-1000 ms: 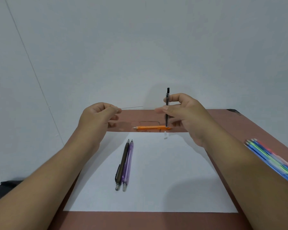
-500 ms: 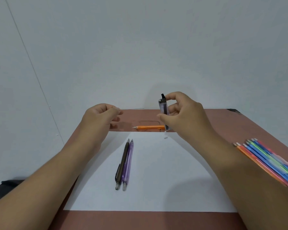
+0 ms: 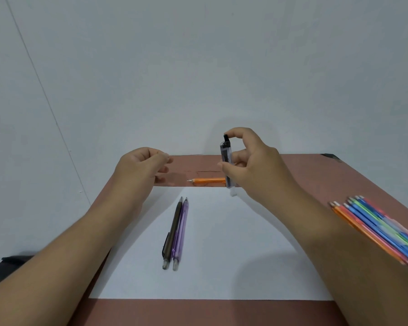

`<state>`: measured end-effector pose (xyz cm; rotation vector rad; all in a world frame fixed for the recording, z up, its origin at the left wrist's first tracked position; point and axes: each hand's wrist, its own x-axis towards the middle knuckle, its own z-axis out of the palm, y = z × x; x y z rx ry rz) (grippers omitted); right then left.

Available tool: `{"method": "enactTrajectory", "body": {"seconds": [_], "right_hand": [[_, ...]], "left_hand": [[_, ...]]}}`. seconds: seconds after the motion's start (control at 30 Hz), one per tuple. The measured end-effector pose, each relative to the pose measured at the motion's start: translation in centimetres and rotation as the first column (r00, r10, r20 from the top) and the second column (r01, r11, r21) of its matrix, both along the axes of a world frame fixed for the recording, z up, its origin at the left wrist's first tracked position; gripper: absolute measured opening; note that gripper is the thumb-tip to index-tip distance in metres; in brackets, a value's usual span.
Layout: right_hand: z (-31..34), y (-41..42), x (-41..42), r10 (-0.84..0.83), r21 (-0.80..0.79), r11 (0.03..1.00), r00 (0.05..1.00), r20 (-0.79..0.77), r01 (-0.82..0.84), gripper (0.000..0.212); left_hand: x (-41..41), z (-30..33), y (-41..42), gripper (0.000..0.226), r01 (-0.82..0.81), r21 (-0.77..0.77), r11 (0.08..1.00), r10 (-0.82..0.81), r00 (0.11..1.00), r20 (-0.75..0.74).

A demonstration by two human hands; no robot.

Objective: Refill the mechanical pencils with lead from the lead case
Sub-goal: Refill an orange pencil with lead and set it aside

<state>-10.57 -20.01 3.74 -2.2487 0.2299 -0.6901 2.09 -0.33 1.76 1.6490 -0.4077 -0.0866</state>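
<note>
Closest to you, the brown pencil (image 3: pixel 173 234) and the purple pencil (image 3: pixel 181 234) lie side by side, touching, on the white sheet (image 3: pixel 222 267) that covers the middle of the tabletop (image 3: pixel 198 312); both look whole, with their end caps on, so you cannot tell from here whether either has been filled. Off to your right, a fan of coloured pencils (image 3: pixel 377 222) rests near the tabletop's edge, partly behind your forearm. Further out, just past the sheet's far edge, the orange pencil (image 3: pixel 207 180) lies crosswise, and a small pale piece (image 3: pixel 233 192) beside it on the sheet may be its cap or eraser, which would make it the one opened for filling. Above it, your right hand (image 3: pixel 250 165) grips the clear lead case (image 3: pixel 227 161) upright, thumb low on its side and forefinger curled onto the black cap (image 3: pixel 226 138). Your left hand (image 3: pixel 141 167) has its fingertips pinched together on a thin lead (image 3: pixel 193 154) that points toward the case. Judging by this, you are at the lead-in-hand stage: the lead is not yet in any pencil, and closing up and the other pencils remain.
</note>
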Motion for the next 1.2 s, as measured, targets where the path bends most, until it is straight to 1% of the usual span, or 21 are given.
{"method": "enactTrajectory", "body": {"seconds": [0.1,0.23,0.3,0.37,0.43,0.5,0.6,0.63,0.7,0.77,0.8,0.83,0.9,0.97,1.03,1.13,1.2], "right_hand": [[0.2,0.1,-0.1,0.014,0.013,1.0,1.0,-0.005,-0.014,0.041],[0.6,0.4,-0.5,0.091,0.06,0.994,0.996,-0.015,-0.09,0.038],[0.8,0.4,-0.6,0.144,0.062,0.988,0.989,-0.043,-0.142,0.034],[1.1,0.3,-1.0,0.242,0.094,0.968,0.967,-0.08,-0.235,0.034],[1.4,0.1,-1.3,0.353,0.125,0.934,0.916,-0.189,-0.334,0.036],[1.7,0.1,-1.6,0.405,0.08,0.911,0.838,-0.366,-0.405,0.04],[1.6,0.6,-1.3,0.356,-0.079,0.876,0.75,-0.558,-0.475,0.046],[1.5,0.6,-1.2,0.333,-0.111,0.868,0.735,-0.591,-0.483,0.047],[1.4,0.5,-1.2,0.317,-0.115,0.869,0.72,-0.617,-0.481,0.046],[1.4,0.3,-1.4,0.321,-0.086,0.886,0.737,-0.595,-0.456,0.039],[1.5,0.2,-1.4,0.31,-0.083,0.901,0.767,-0.562,-0.425,0.032],[1.4,0.2,-1.3,0.278,-0.099,0.921,0.816,-0.508,-0.376,0.025],[1.1,-0.2,-1.0,0.175,-0.158,0.959,0.928,-0.329,-0.237,0.012],[0.5,-0.6,-0.4,0.078,-0.232,0.966,0.987,-0.142,-0.109,0.004],[-0.1,-0.6,0.0,0.034,-0.321,0.946,0.997,-0.064,-0.053,0.003],[-0.7,-0.5,0.4,0.043,-0.393,0.918,0.998,-0.043,-0.057,0.005],[-0.8,-0.5,0.4,0.043,-0.407,0.912,0.999,-0.03,-0.052,0.006]], "left_hand": [[0.0,0.0,0.1,0.014,0.005,0.009,1.0,-0.005,1.0,0.008],[0.0,0.0,0.1,0.014,-0.001,0.014,1.0,0.001,1.0,0.013],[-0.1,0.1,0.1,0.014,-0.007,0.017,1.0,0.007,1.0,0.019],[-0.2,0.1,0.0,0.014,-0.014,0.022,1.0,0.014,1.0,0.024],[-0.3,0.1,0.0,0.015,-0.017,0.04,0.999,0.016,0.999,0.032],[-0.5,0.2,-0.1,0.018,-0.026,0.079,0.996,0.021,0.998,0.06],[-0.7,0.0,-0.4,0.015,-0.046,0.105,0.993,0.032,0.991,0.132],[-0.7,-0.1,-0.6,0.014,-0.048,0.12,0.992,0.028,0.986,0.165],[-0.9,-0.2,-0.8,0.015,-0.04,0.152,0.988,0.007,0.978,0.208],[-1.0,-0.4,-1.0,0.016,-0.026,0.18,0.983,-0.018,0.971,0.239],[-1.2,-0.3,-1.1,0.016,-0.018,0.199,0.98,-0.034,0.967,0.252],[-1.5,-0.2,-1.1,0.016,-0.011,0.22,0.975,-0.048,0.964,0.261],[-2.1,0.0,-1.2,0.015,0.003,0.259,0.966,-0.074,0.961,0.266],[-2.6,0.2,-1.2,0.015,0.008,0.287,0.958,-0.094,0.953,0.289],[-3.2,0.6,-1.2,0.013,-0.003,0.314,0.949,-0.111,0.933,0.344],[-3.8,0.7,-1.5,0.01,-0.025,0.34,0.94,-0.138,0.883,0.448],[-3.6,0.3,-1.8,0.01,-0.012,0.317,0.948,-0.15,0.864,0.481]]}}
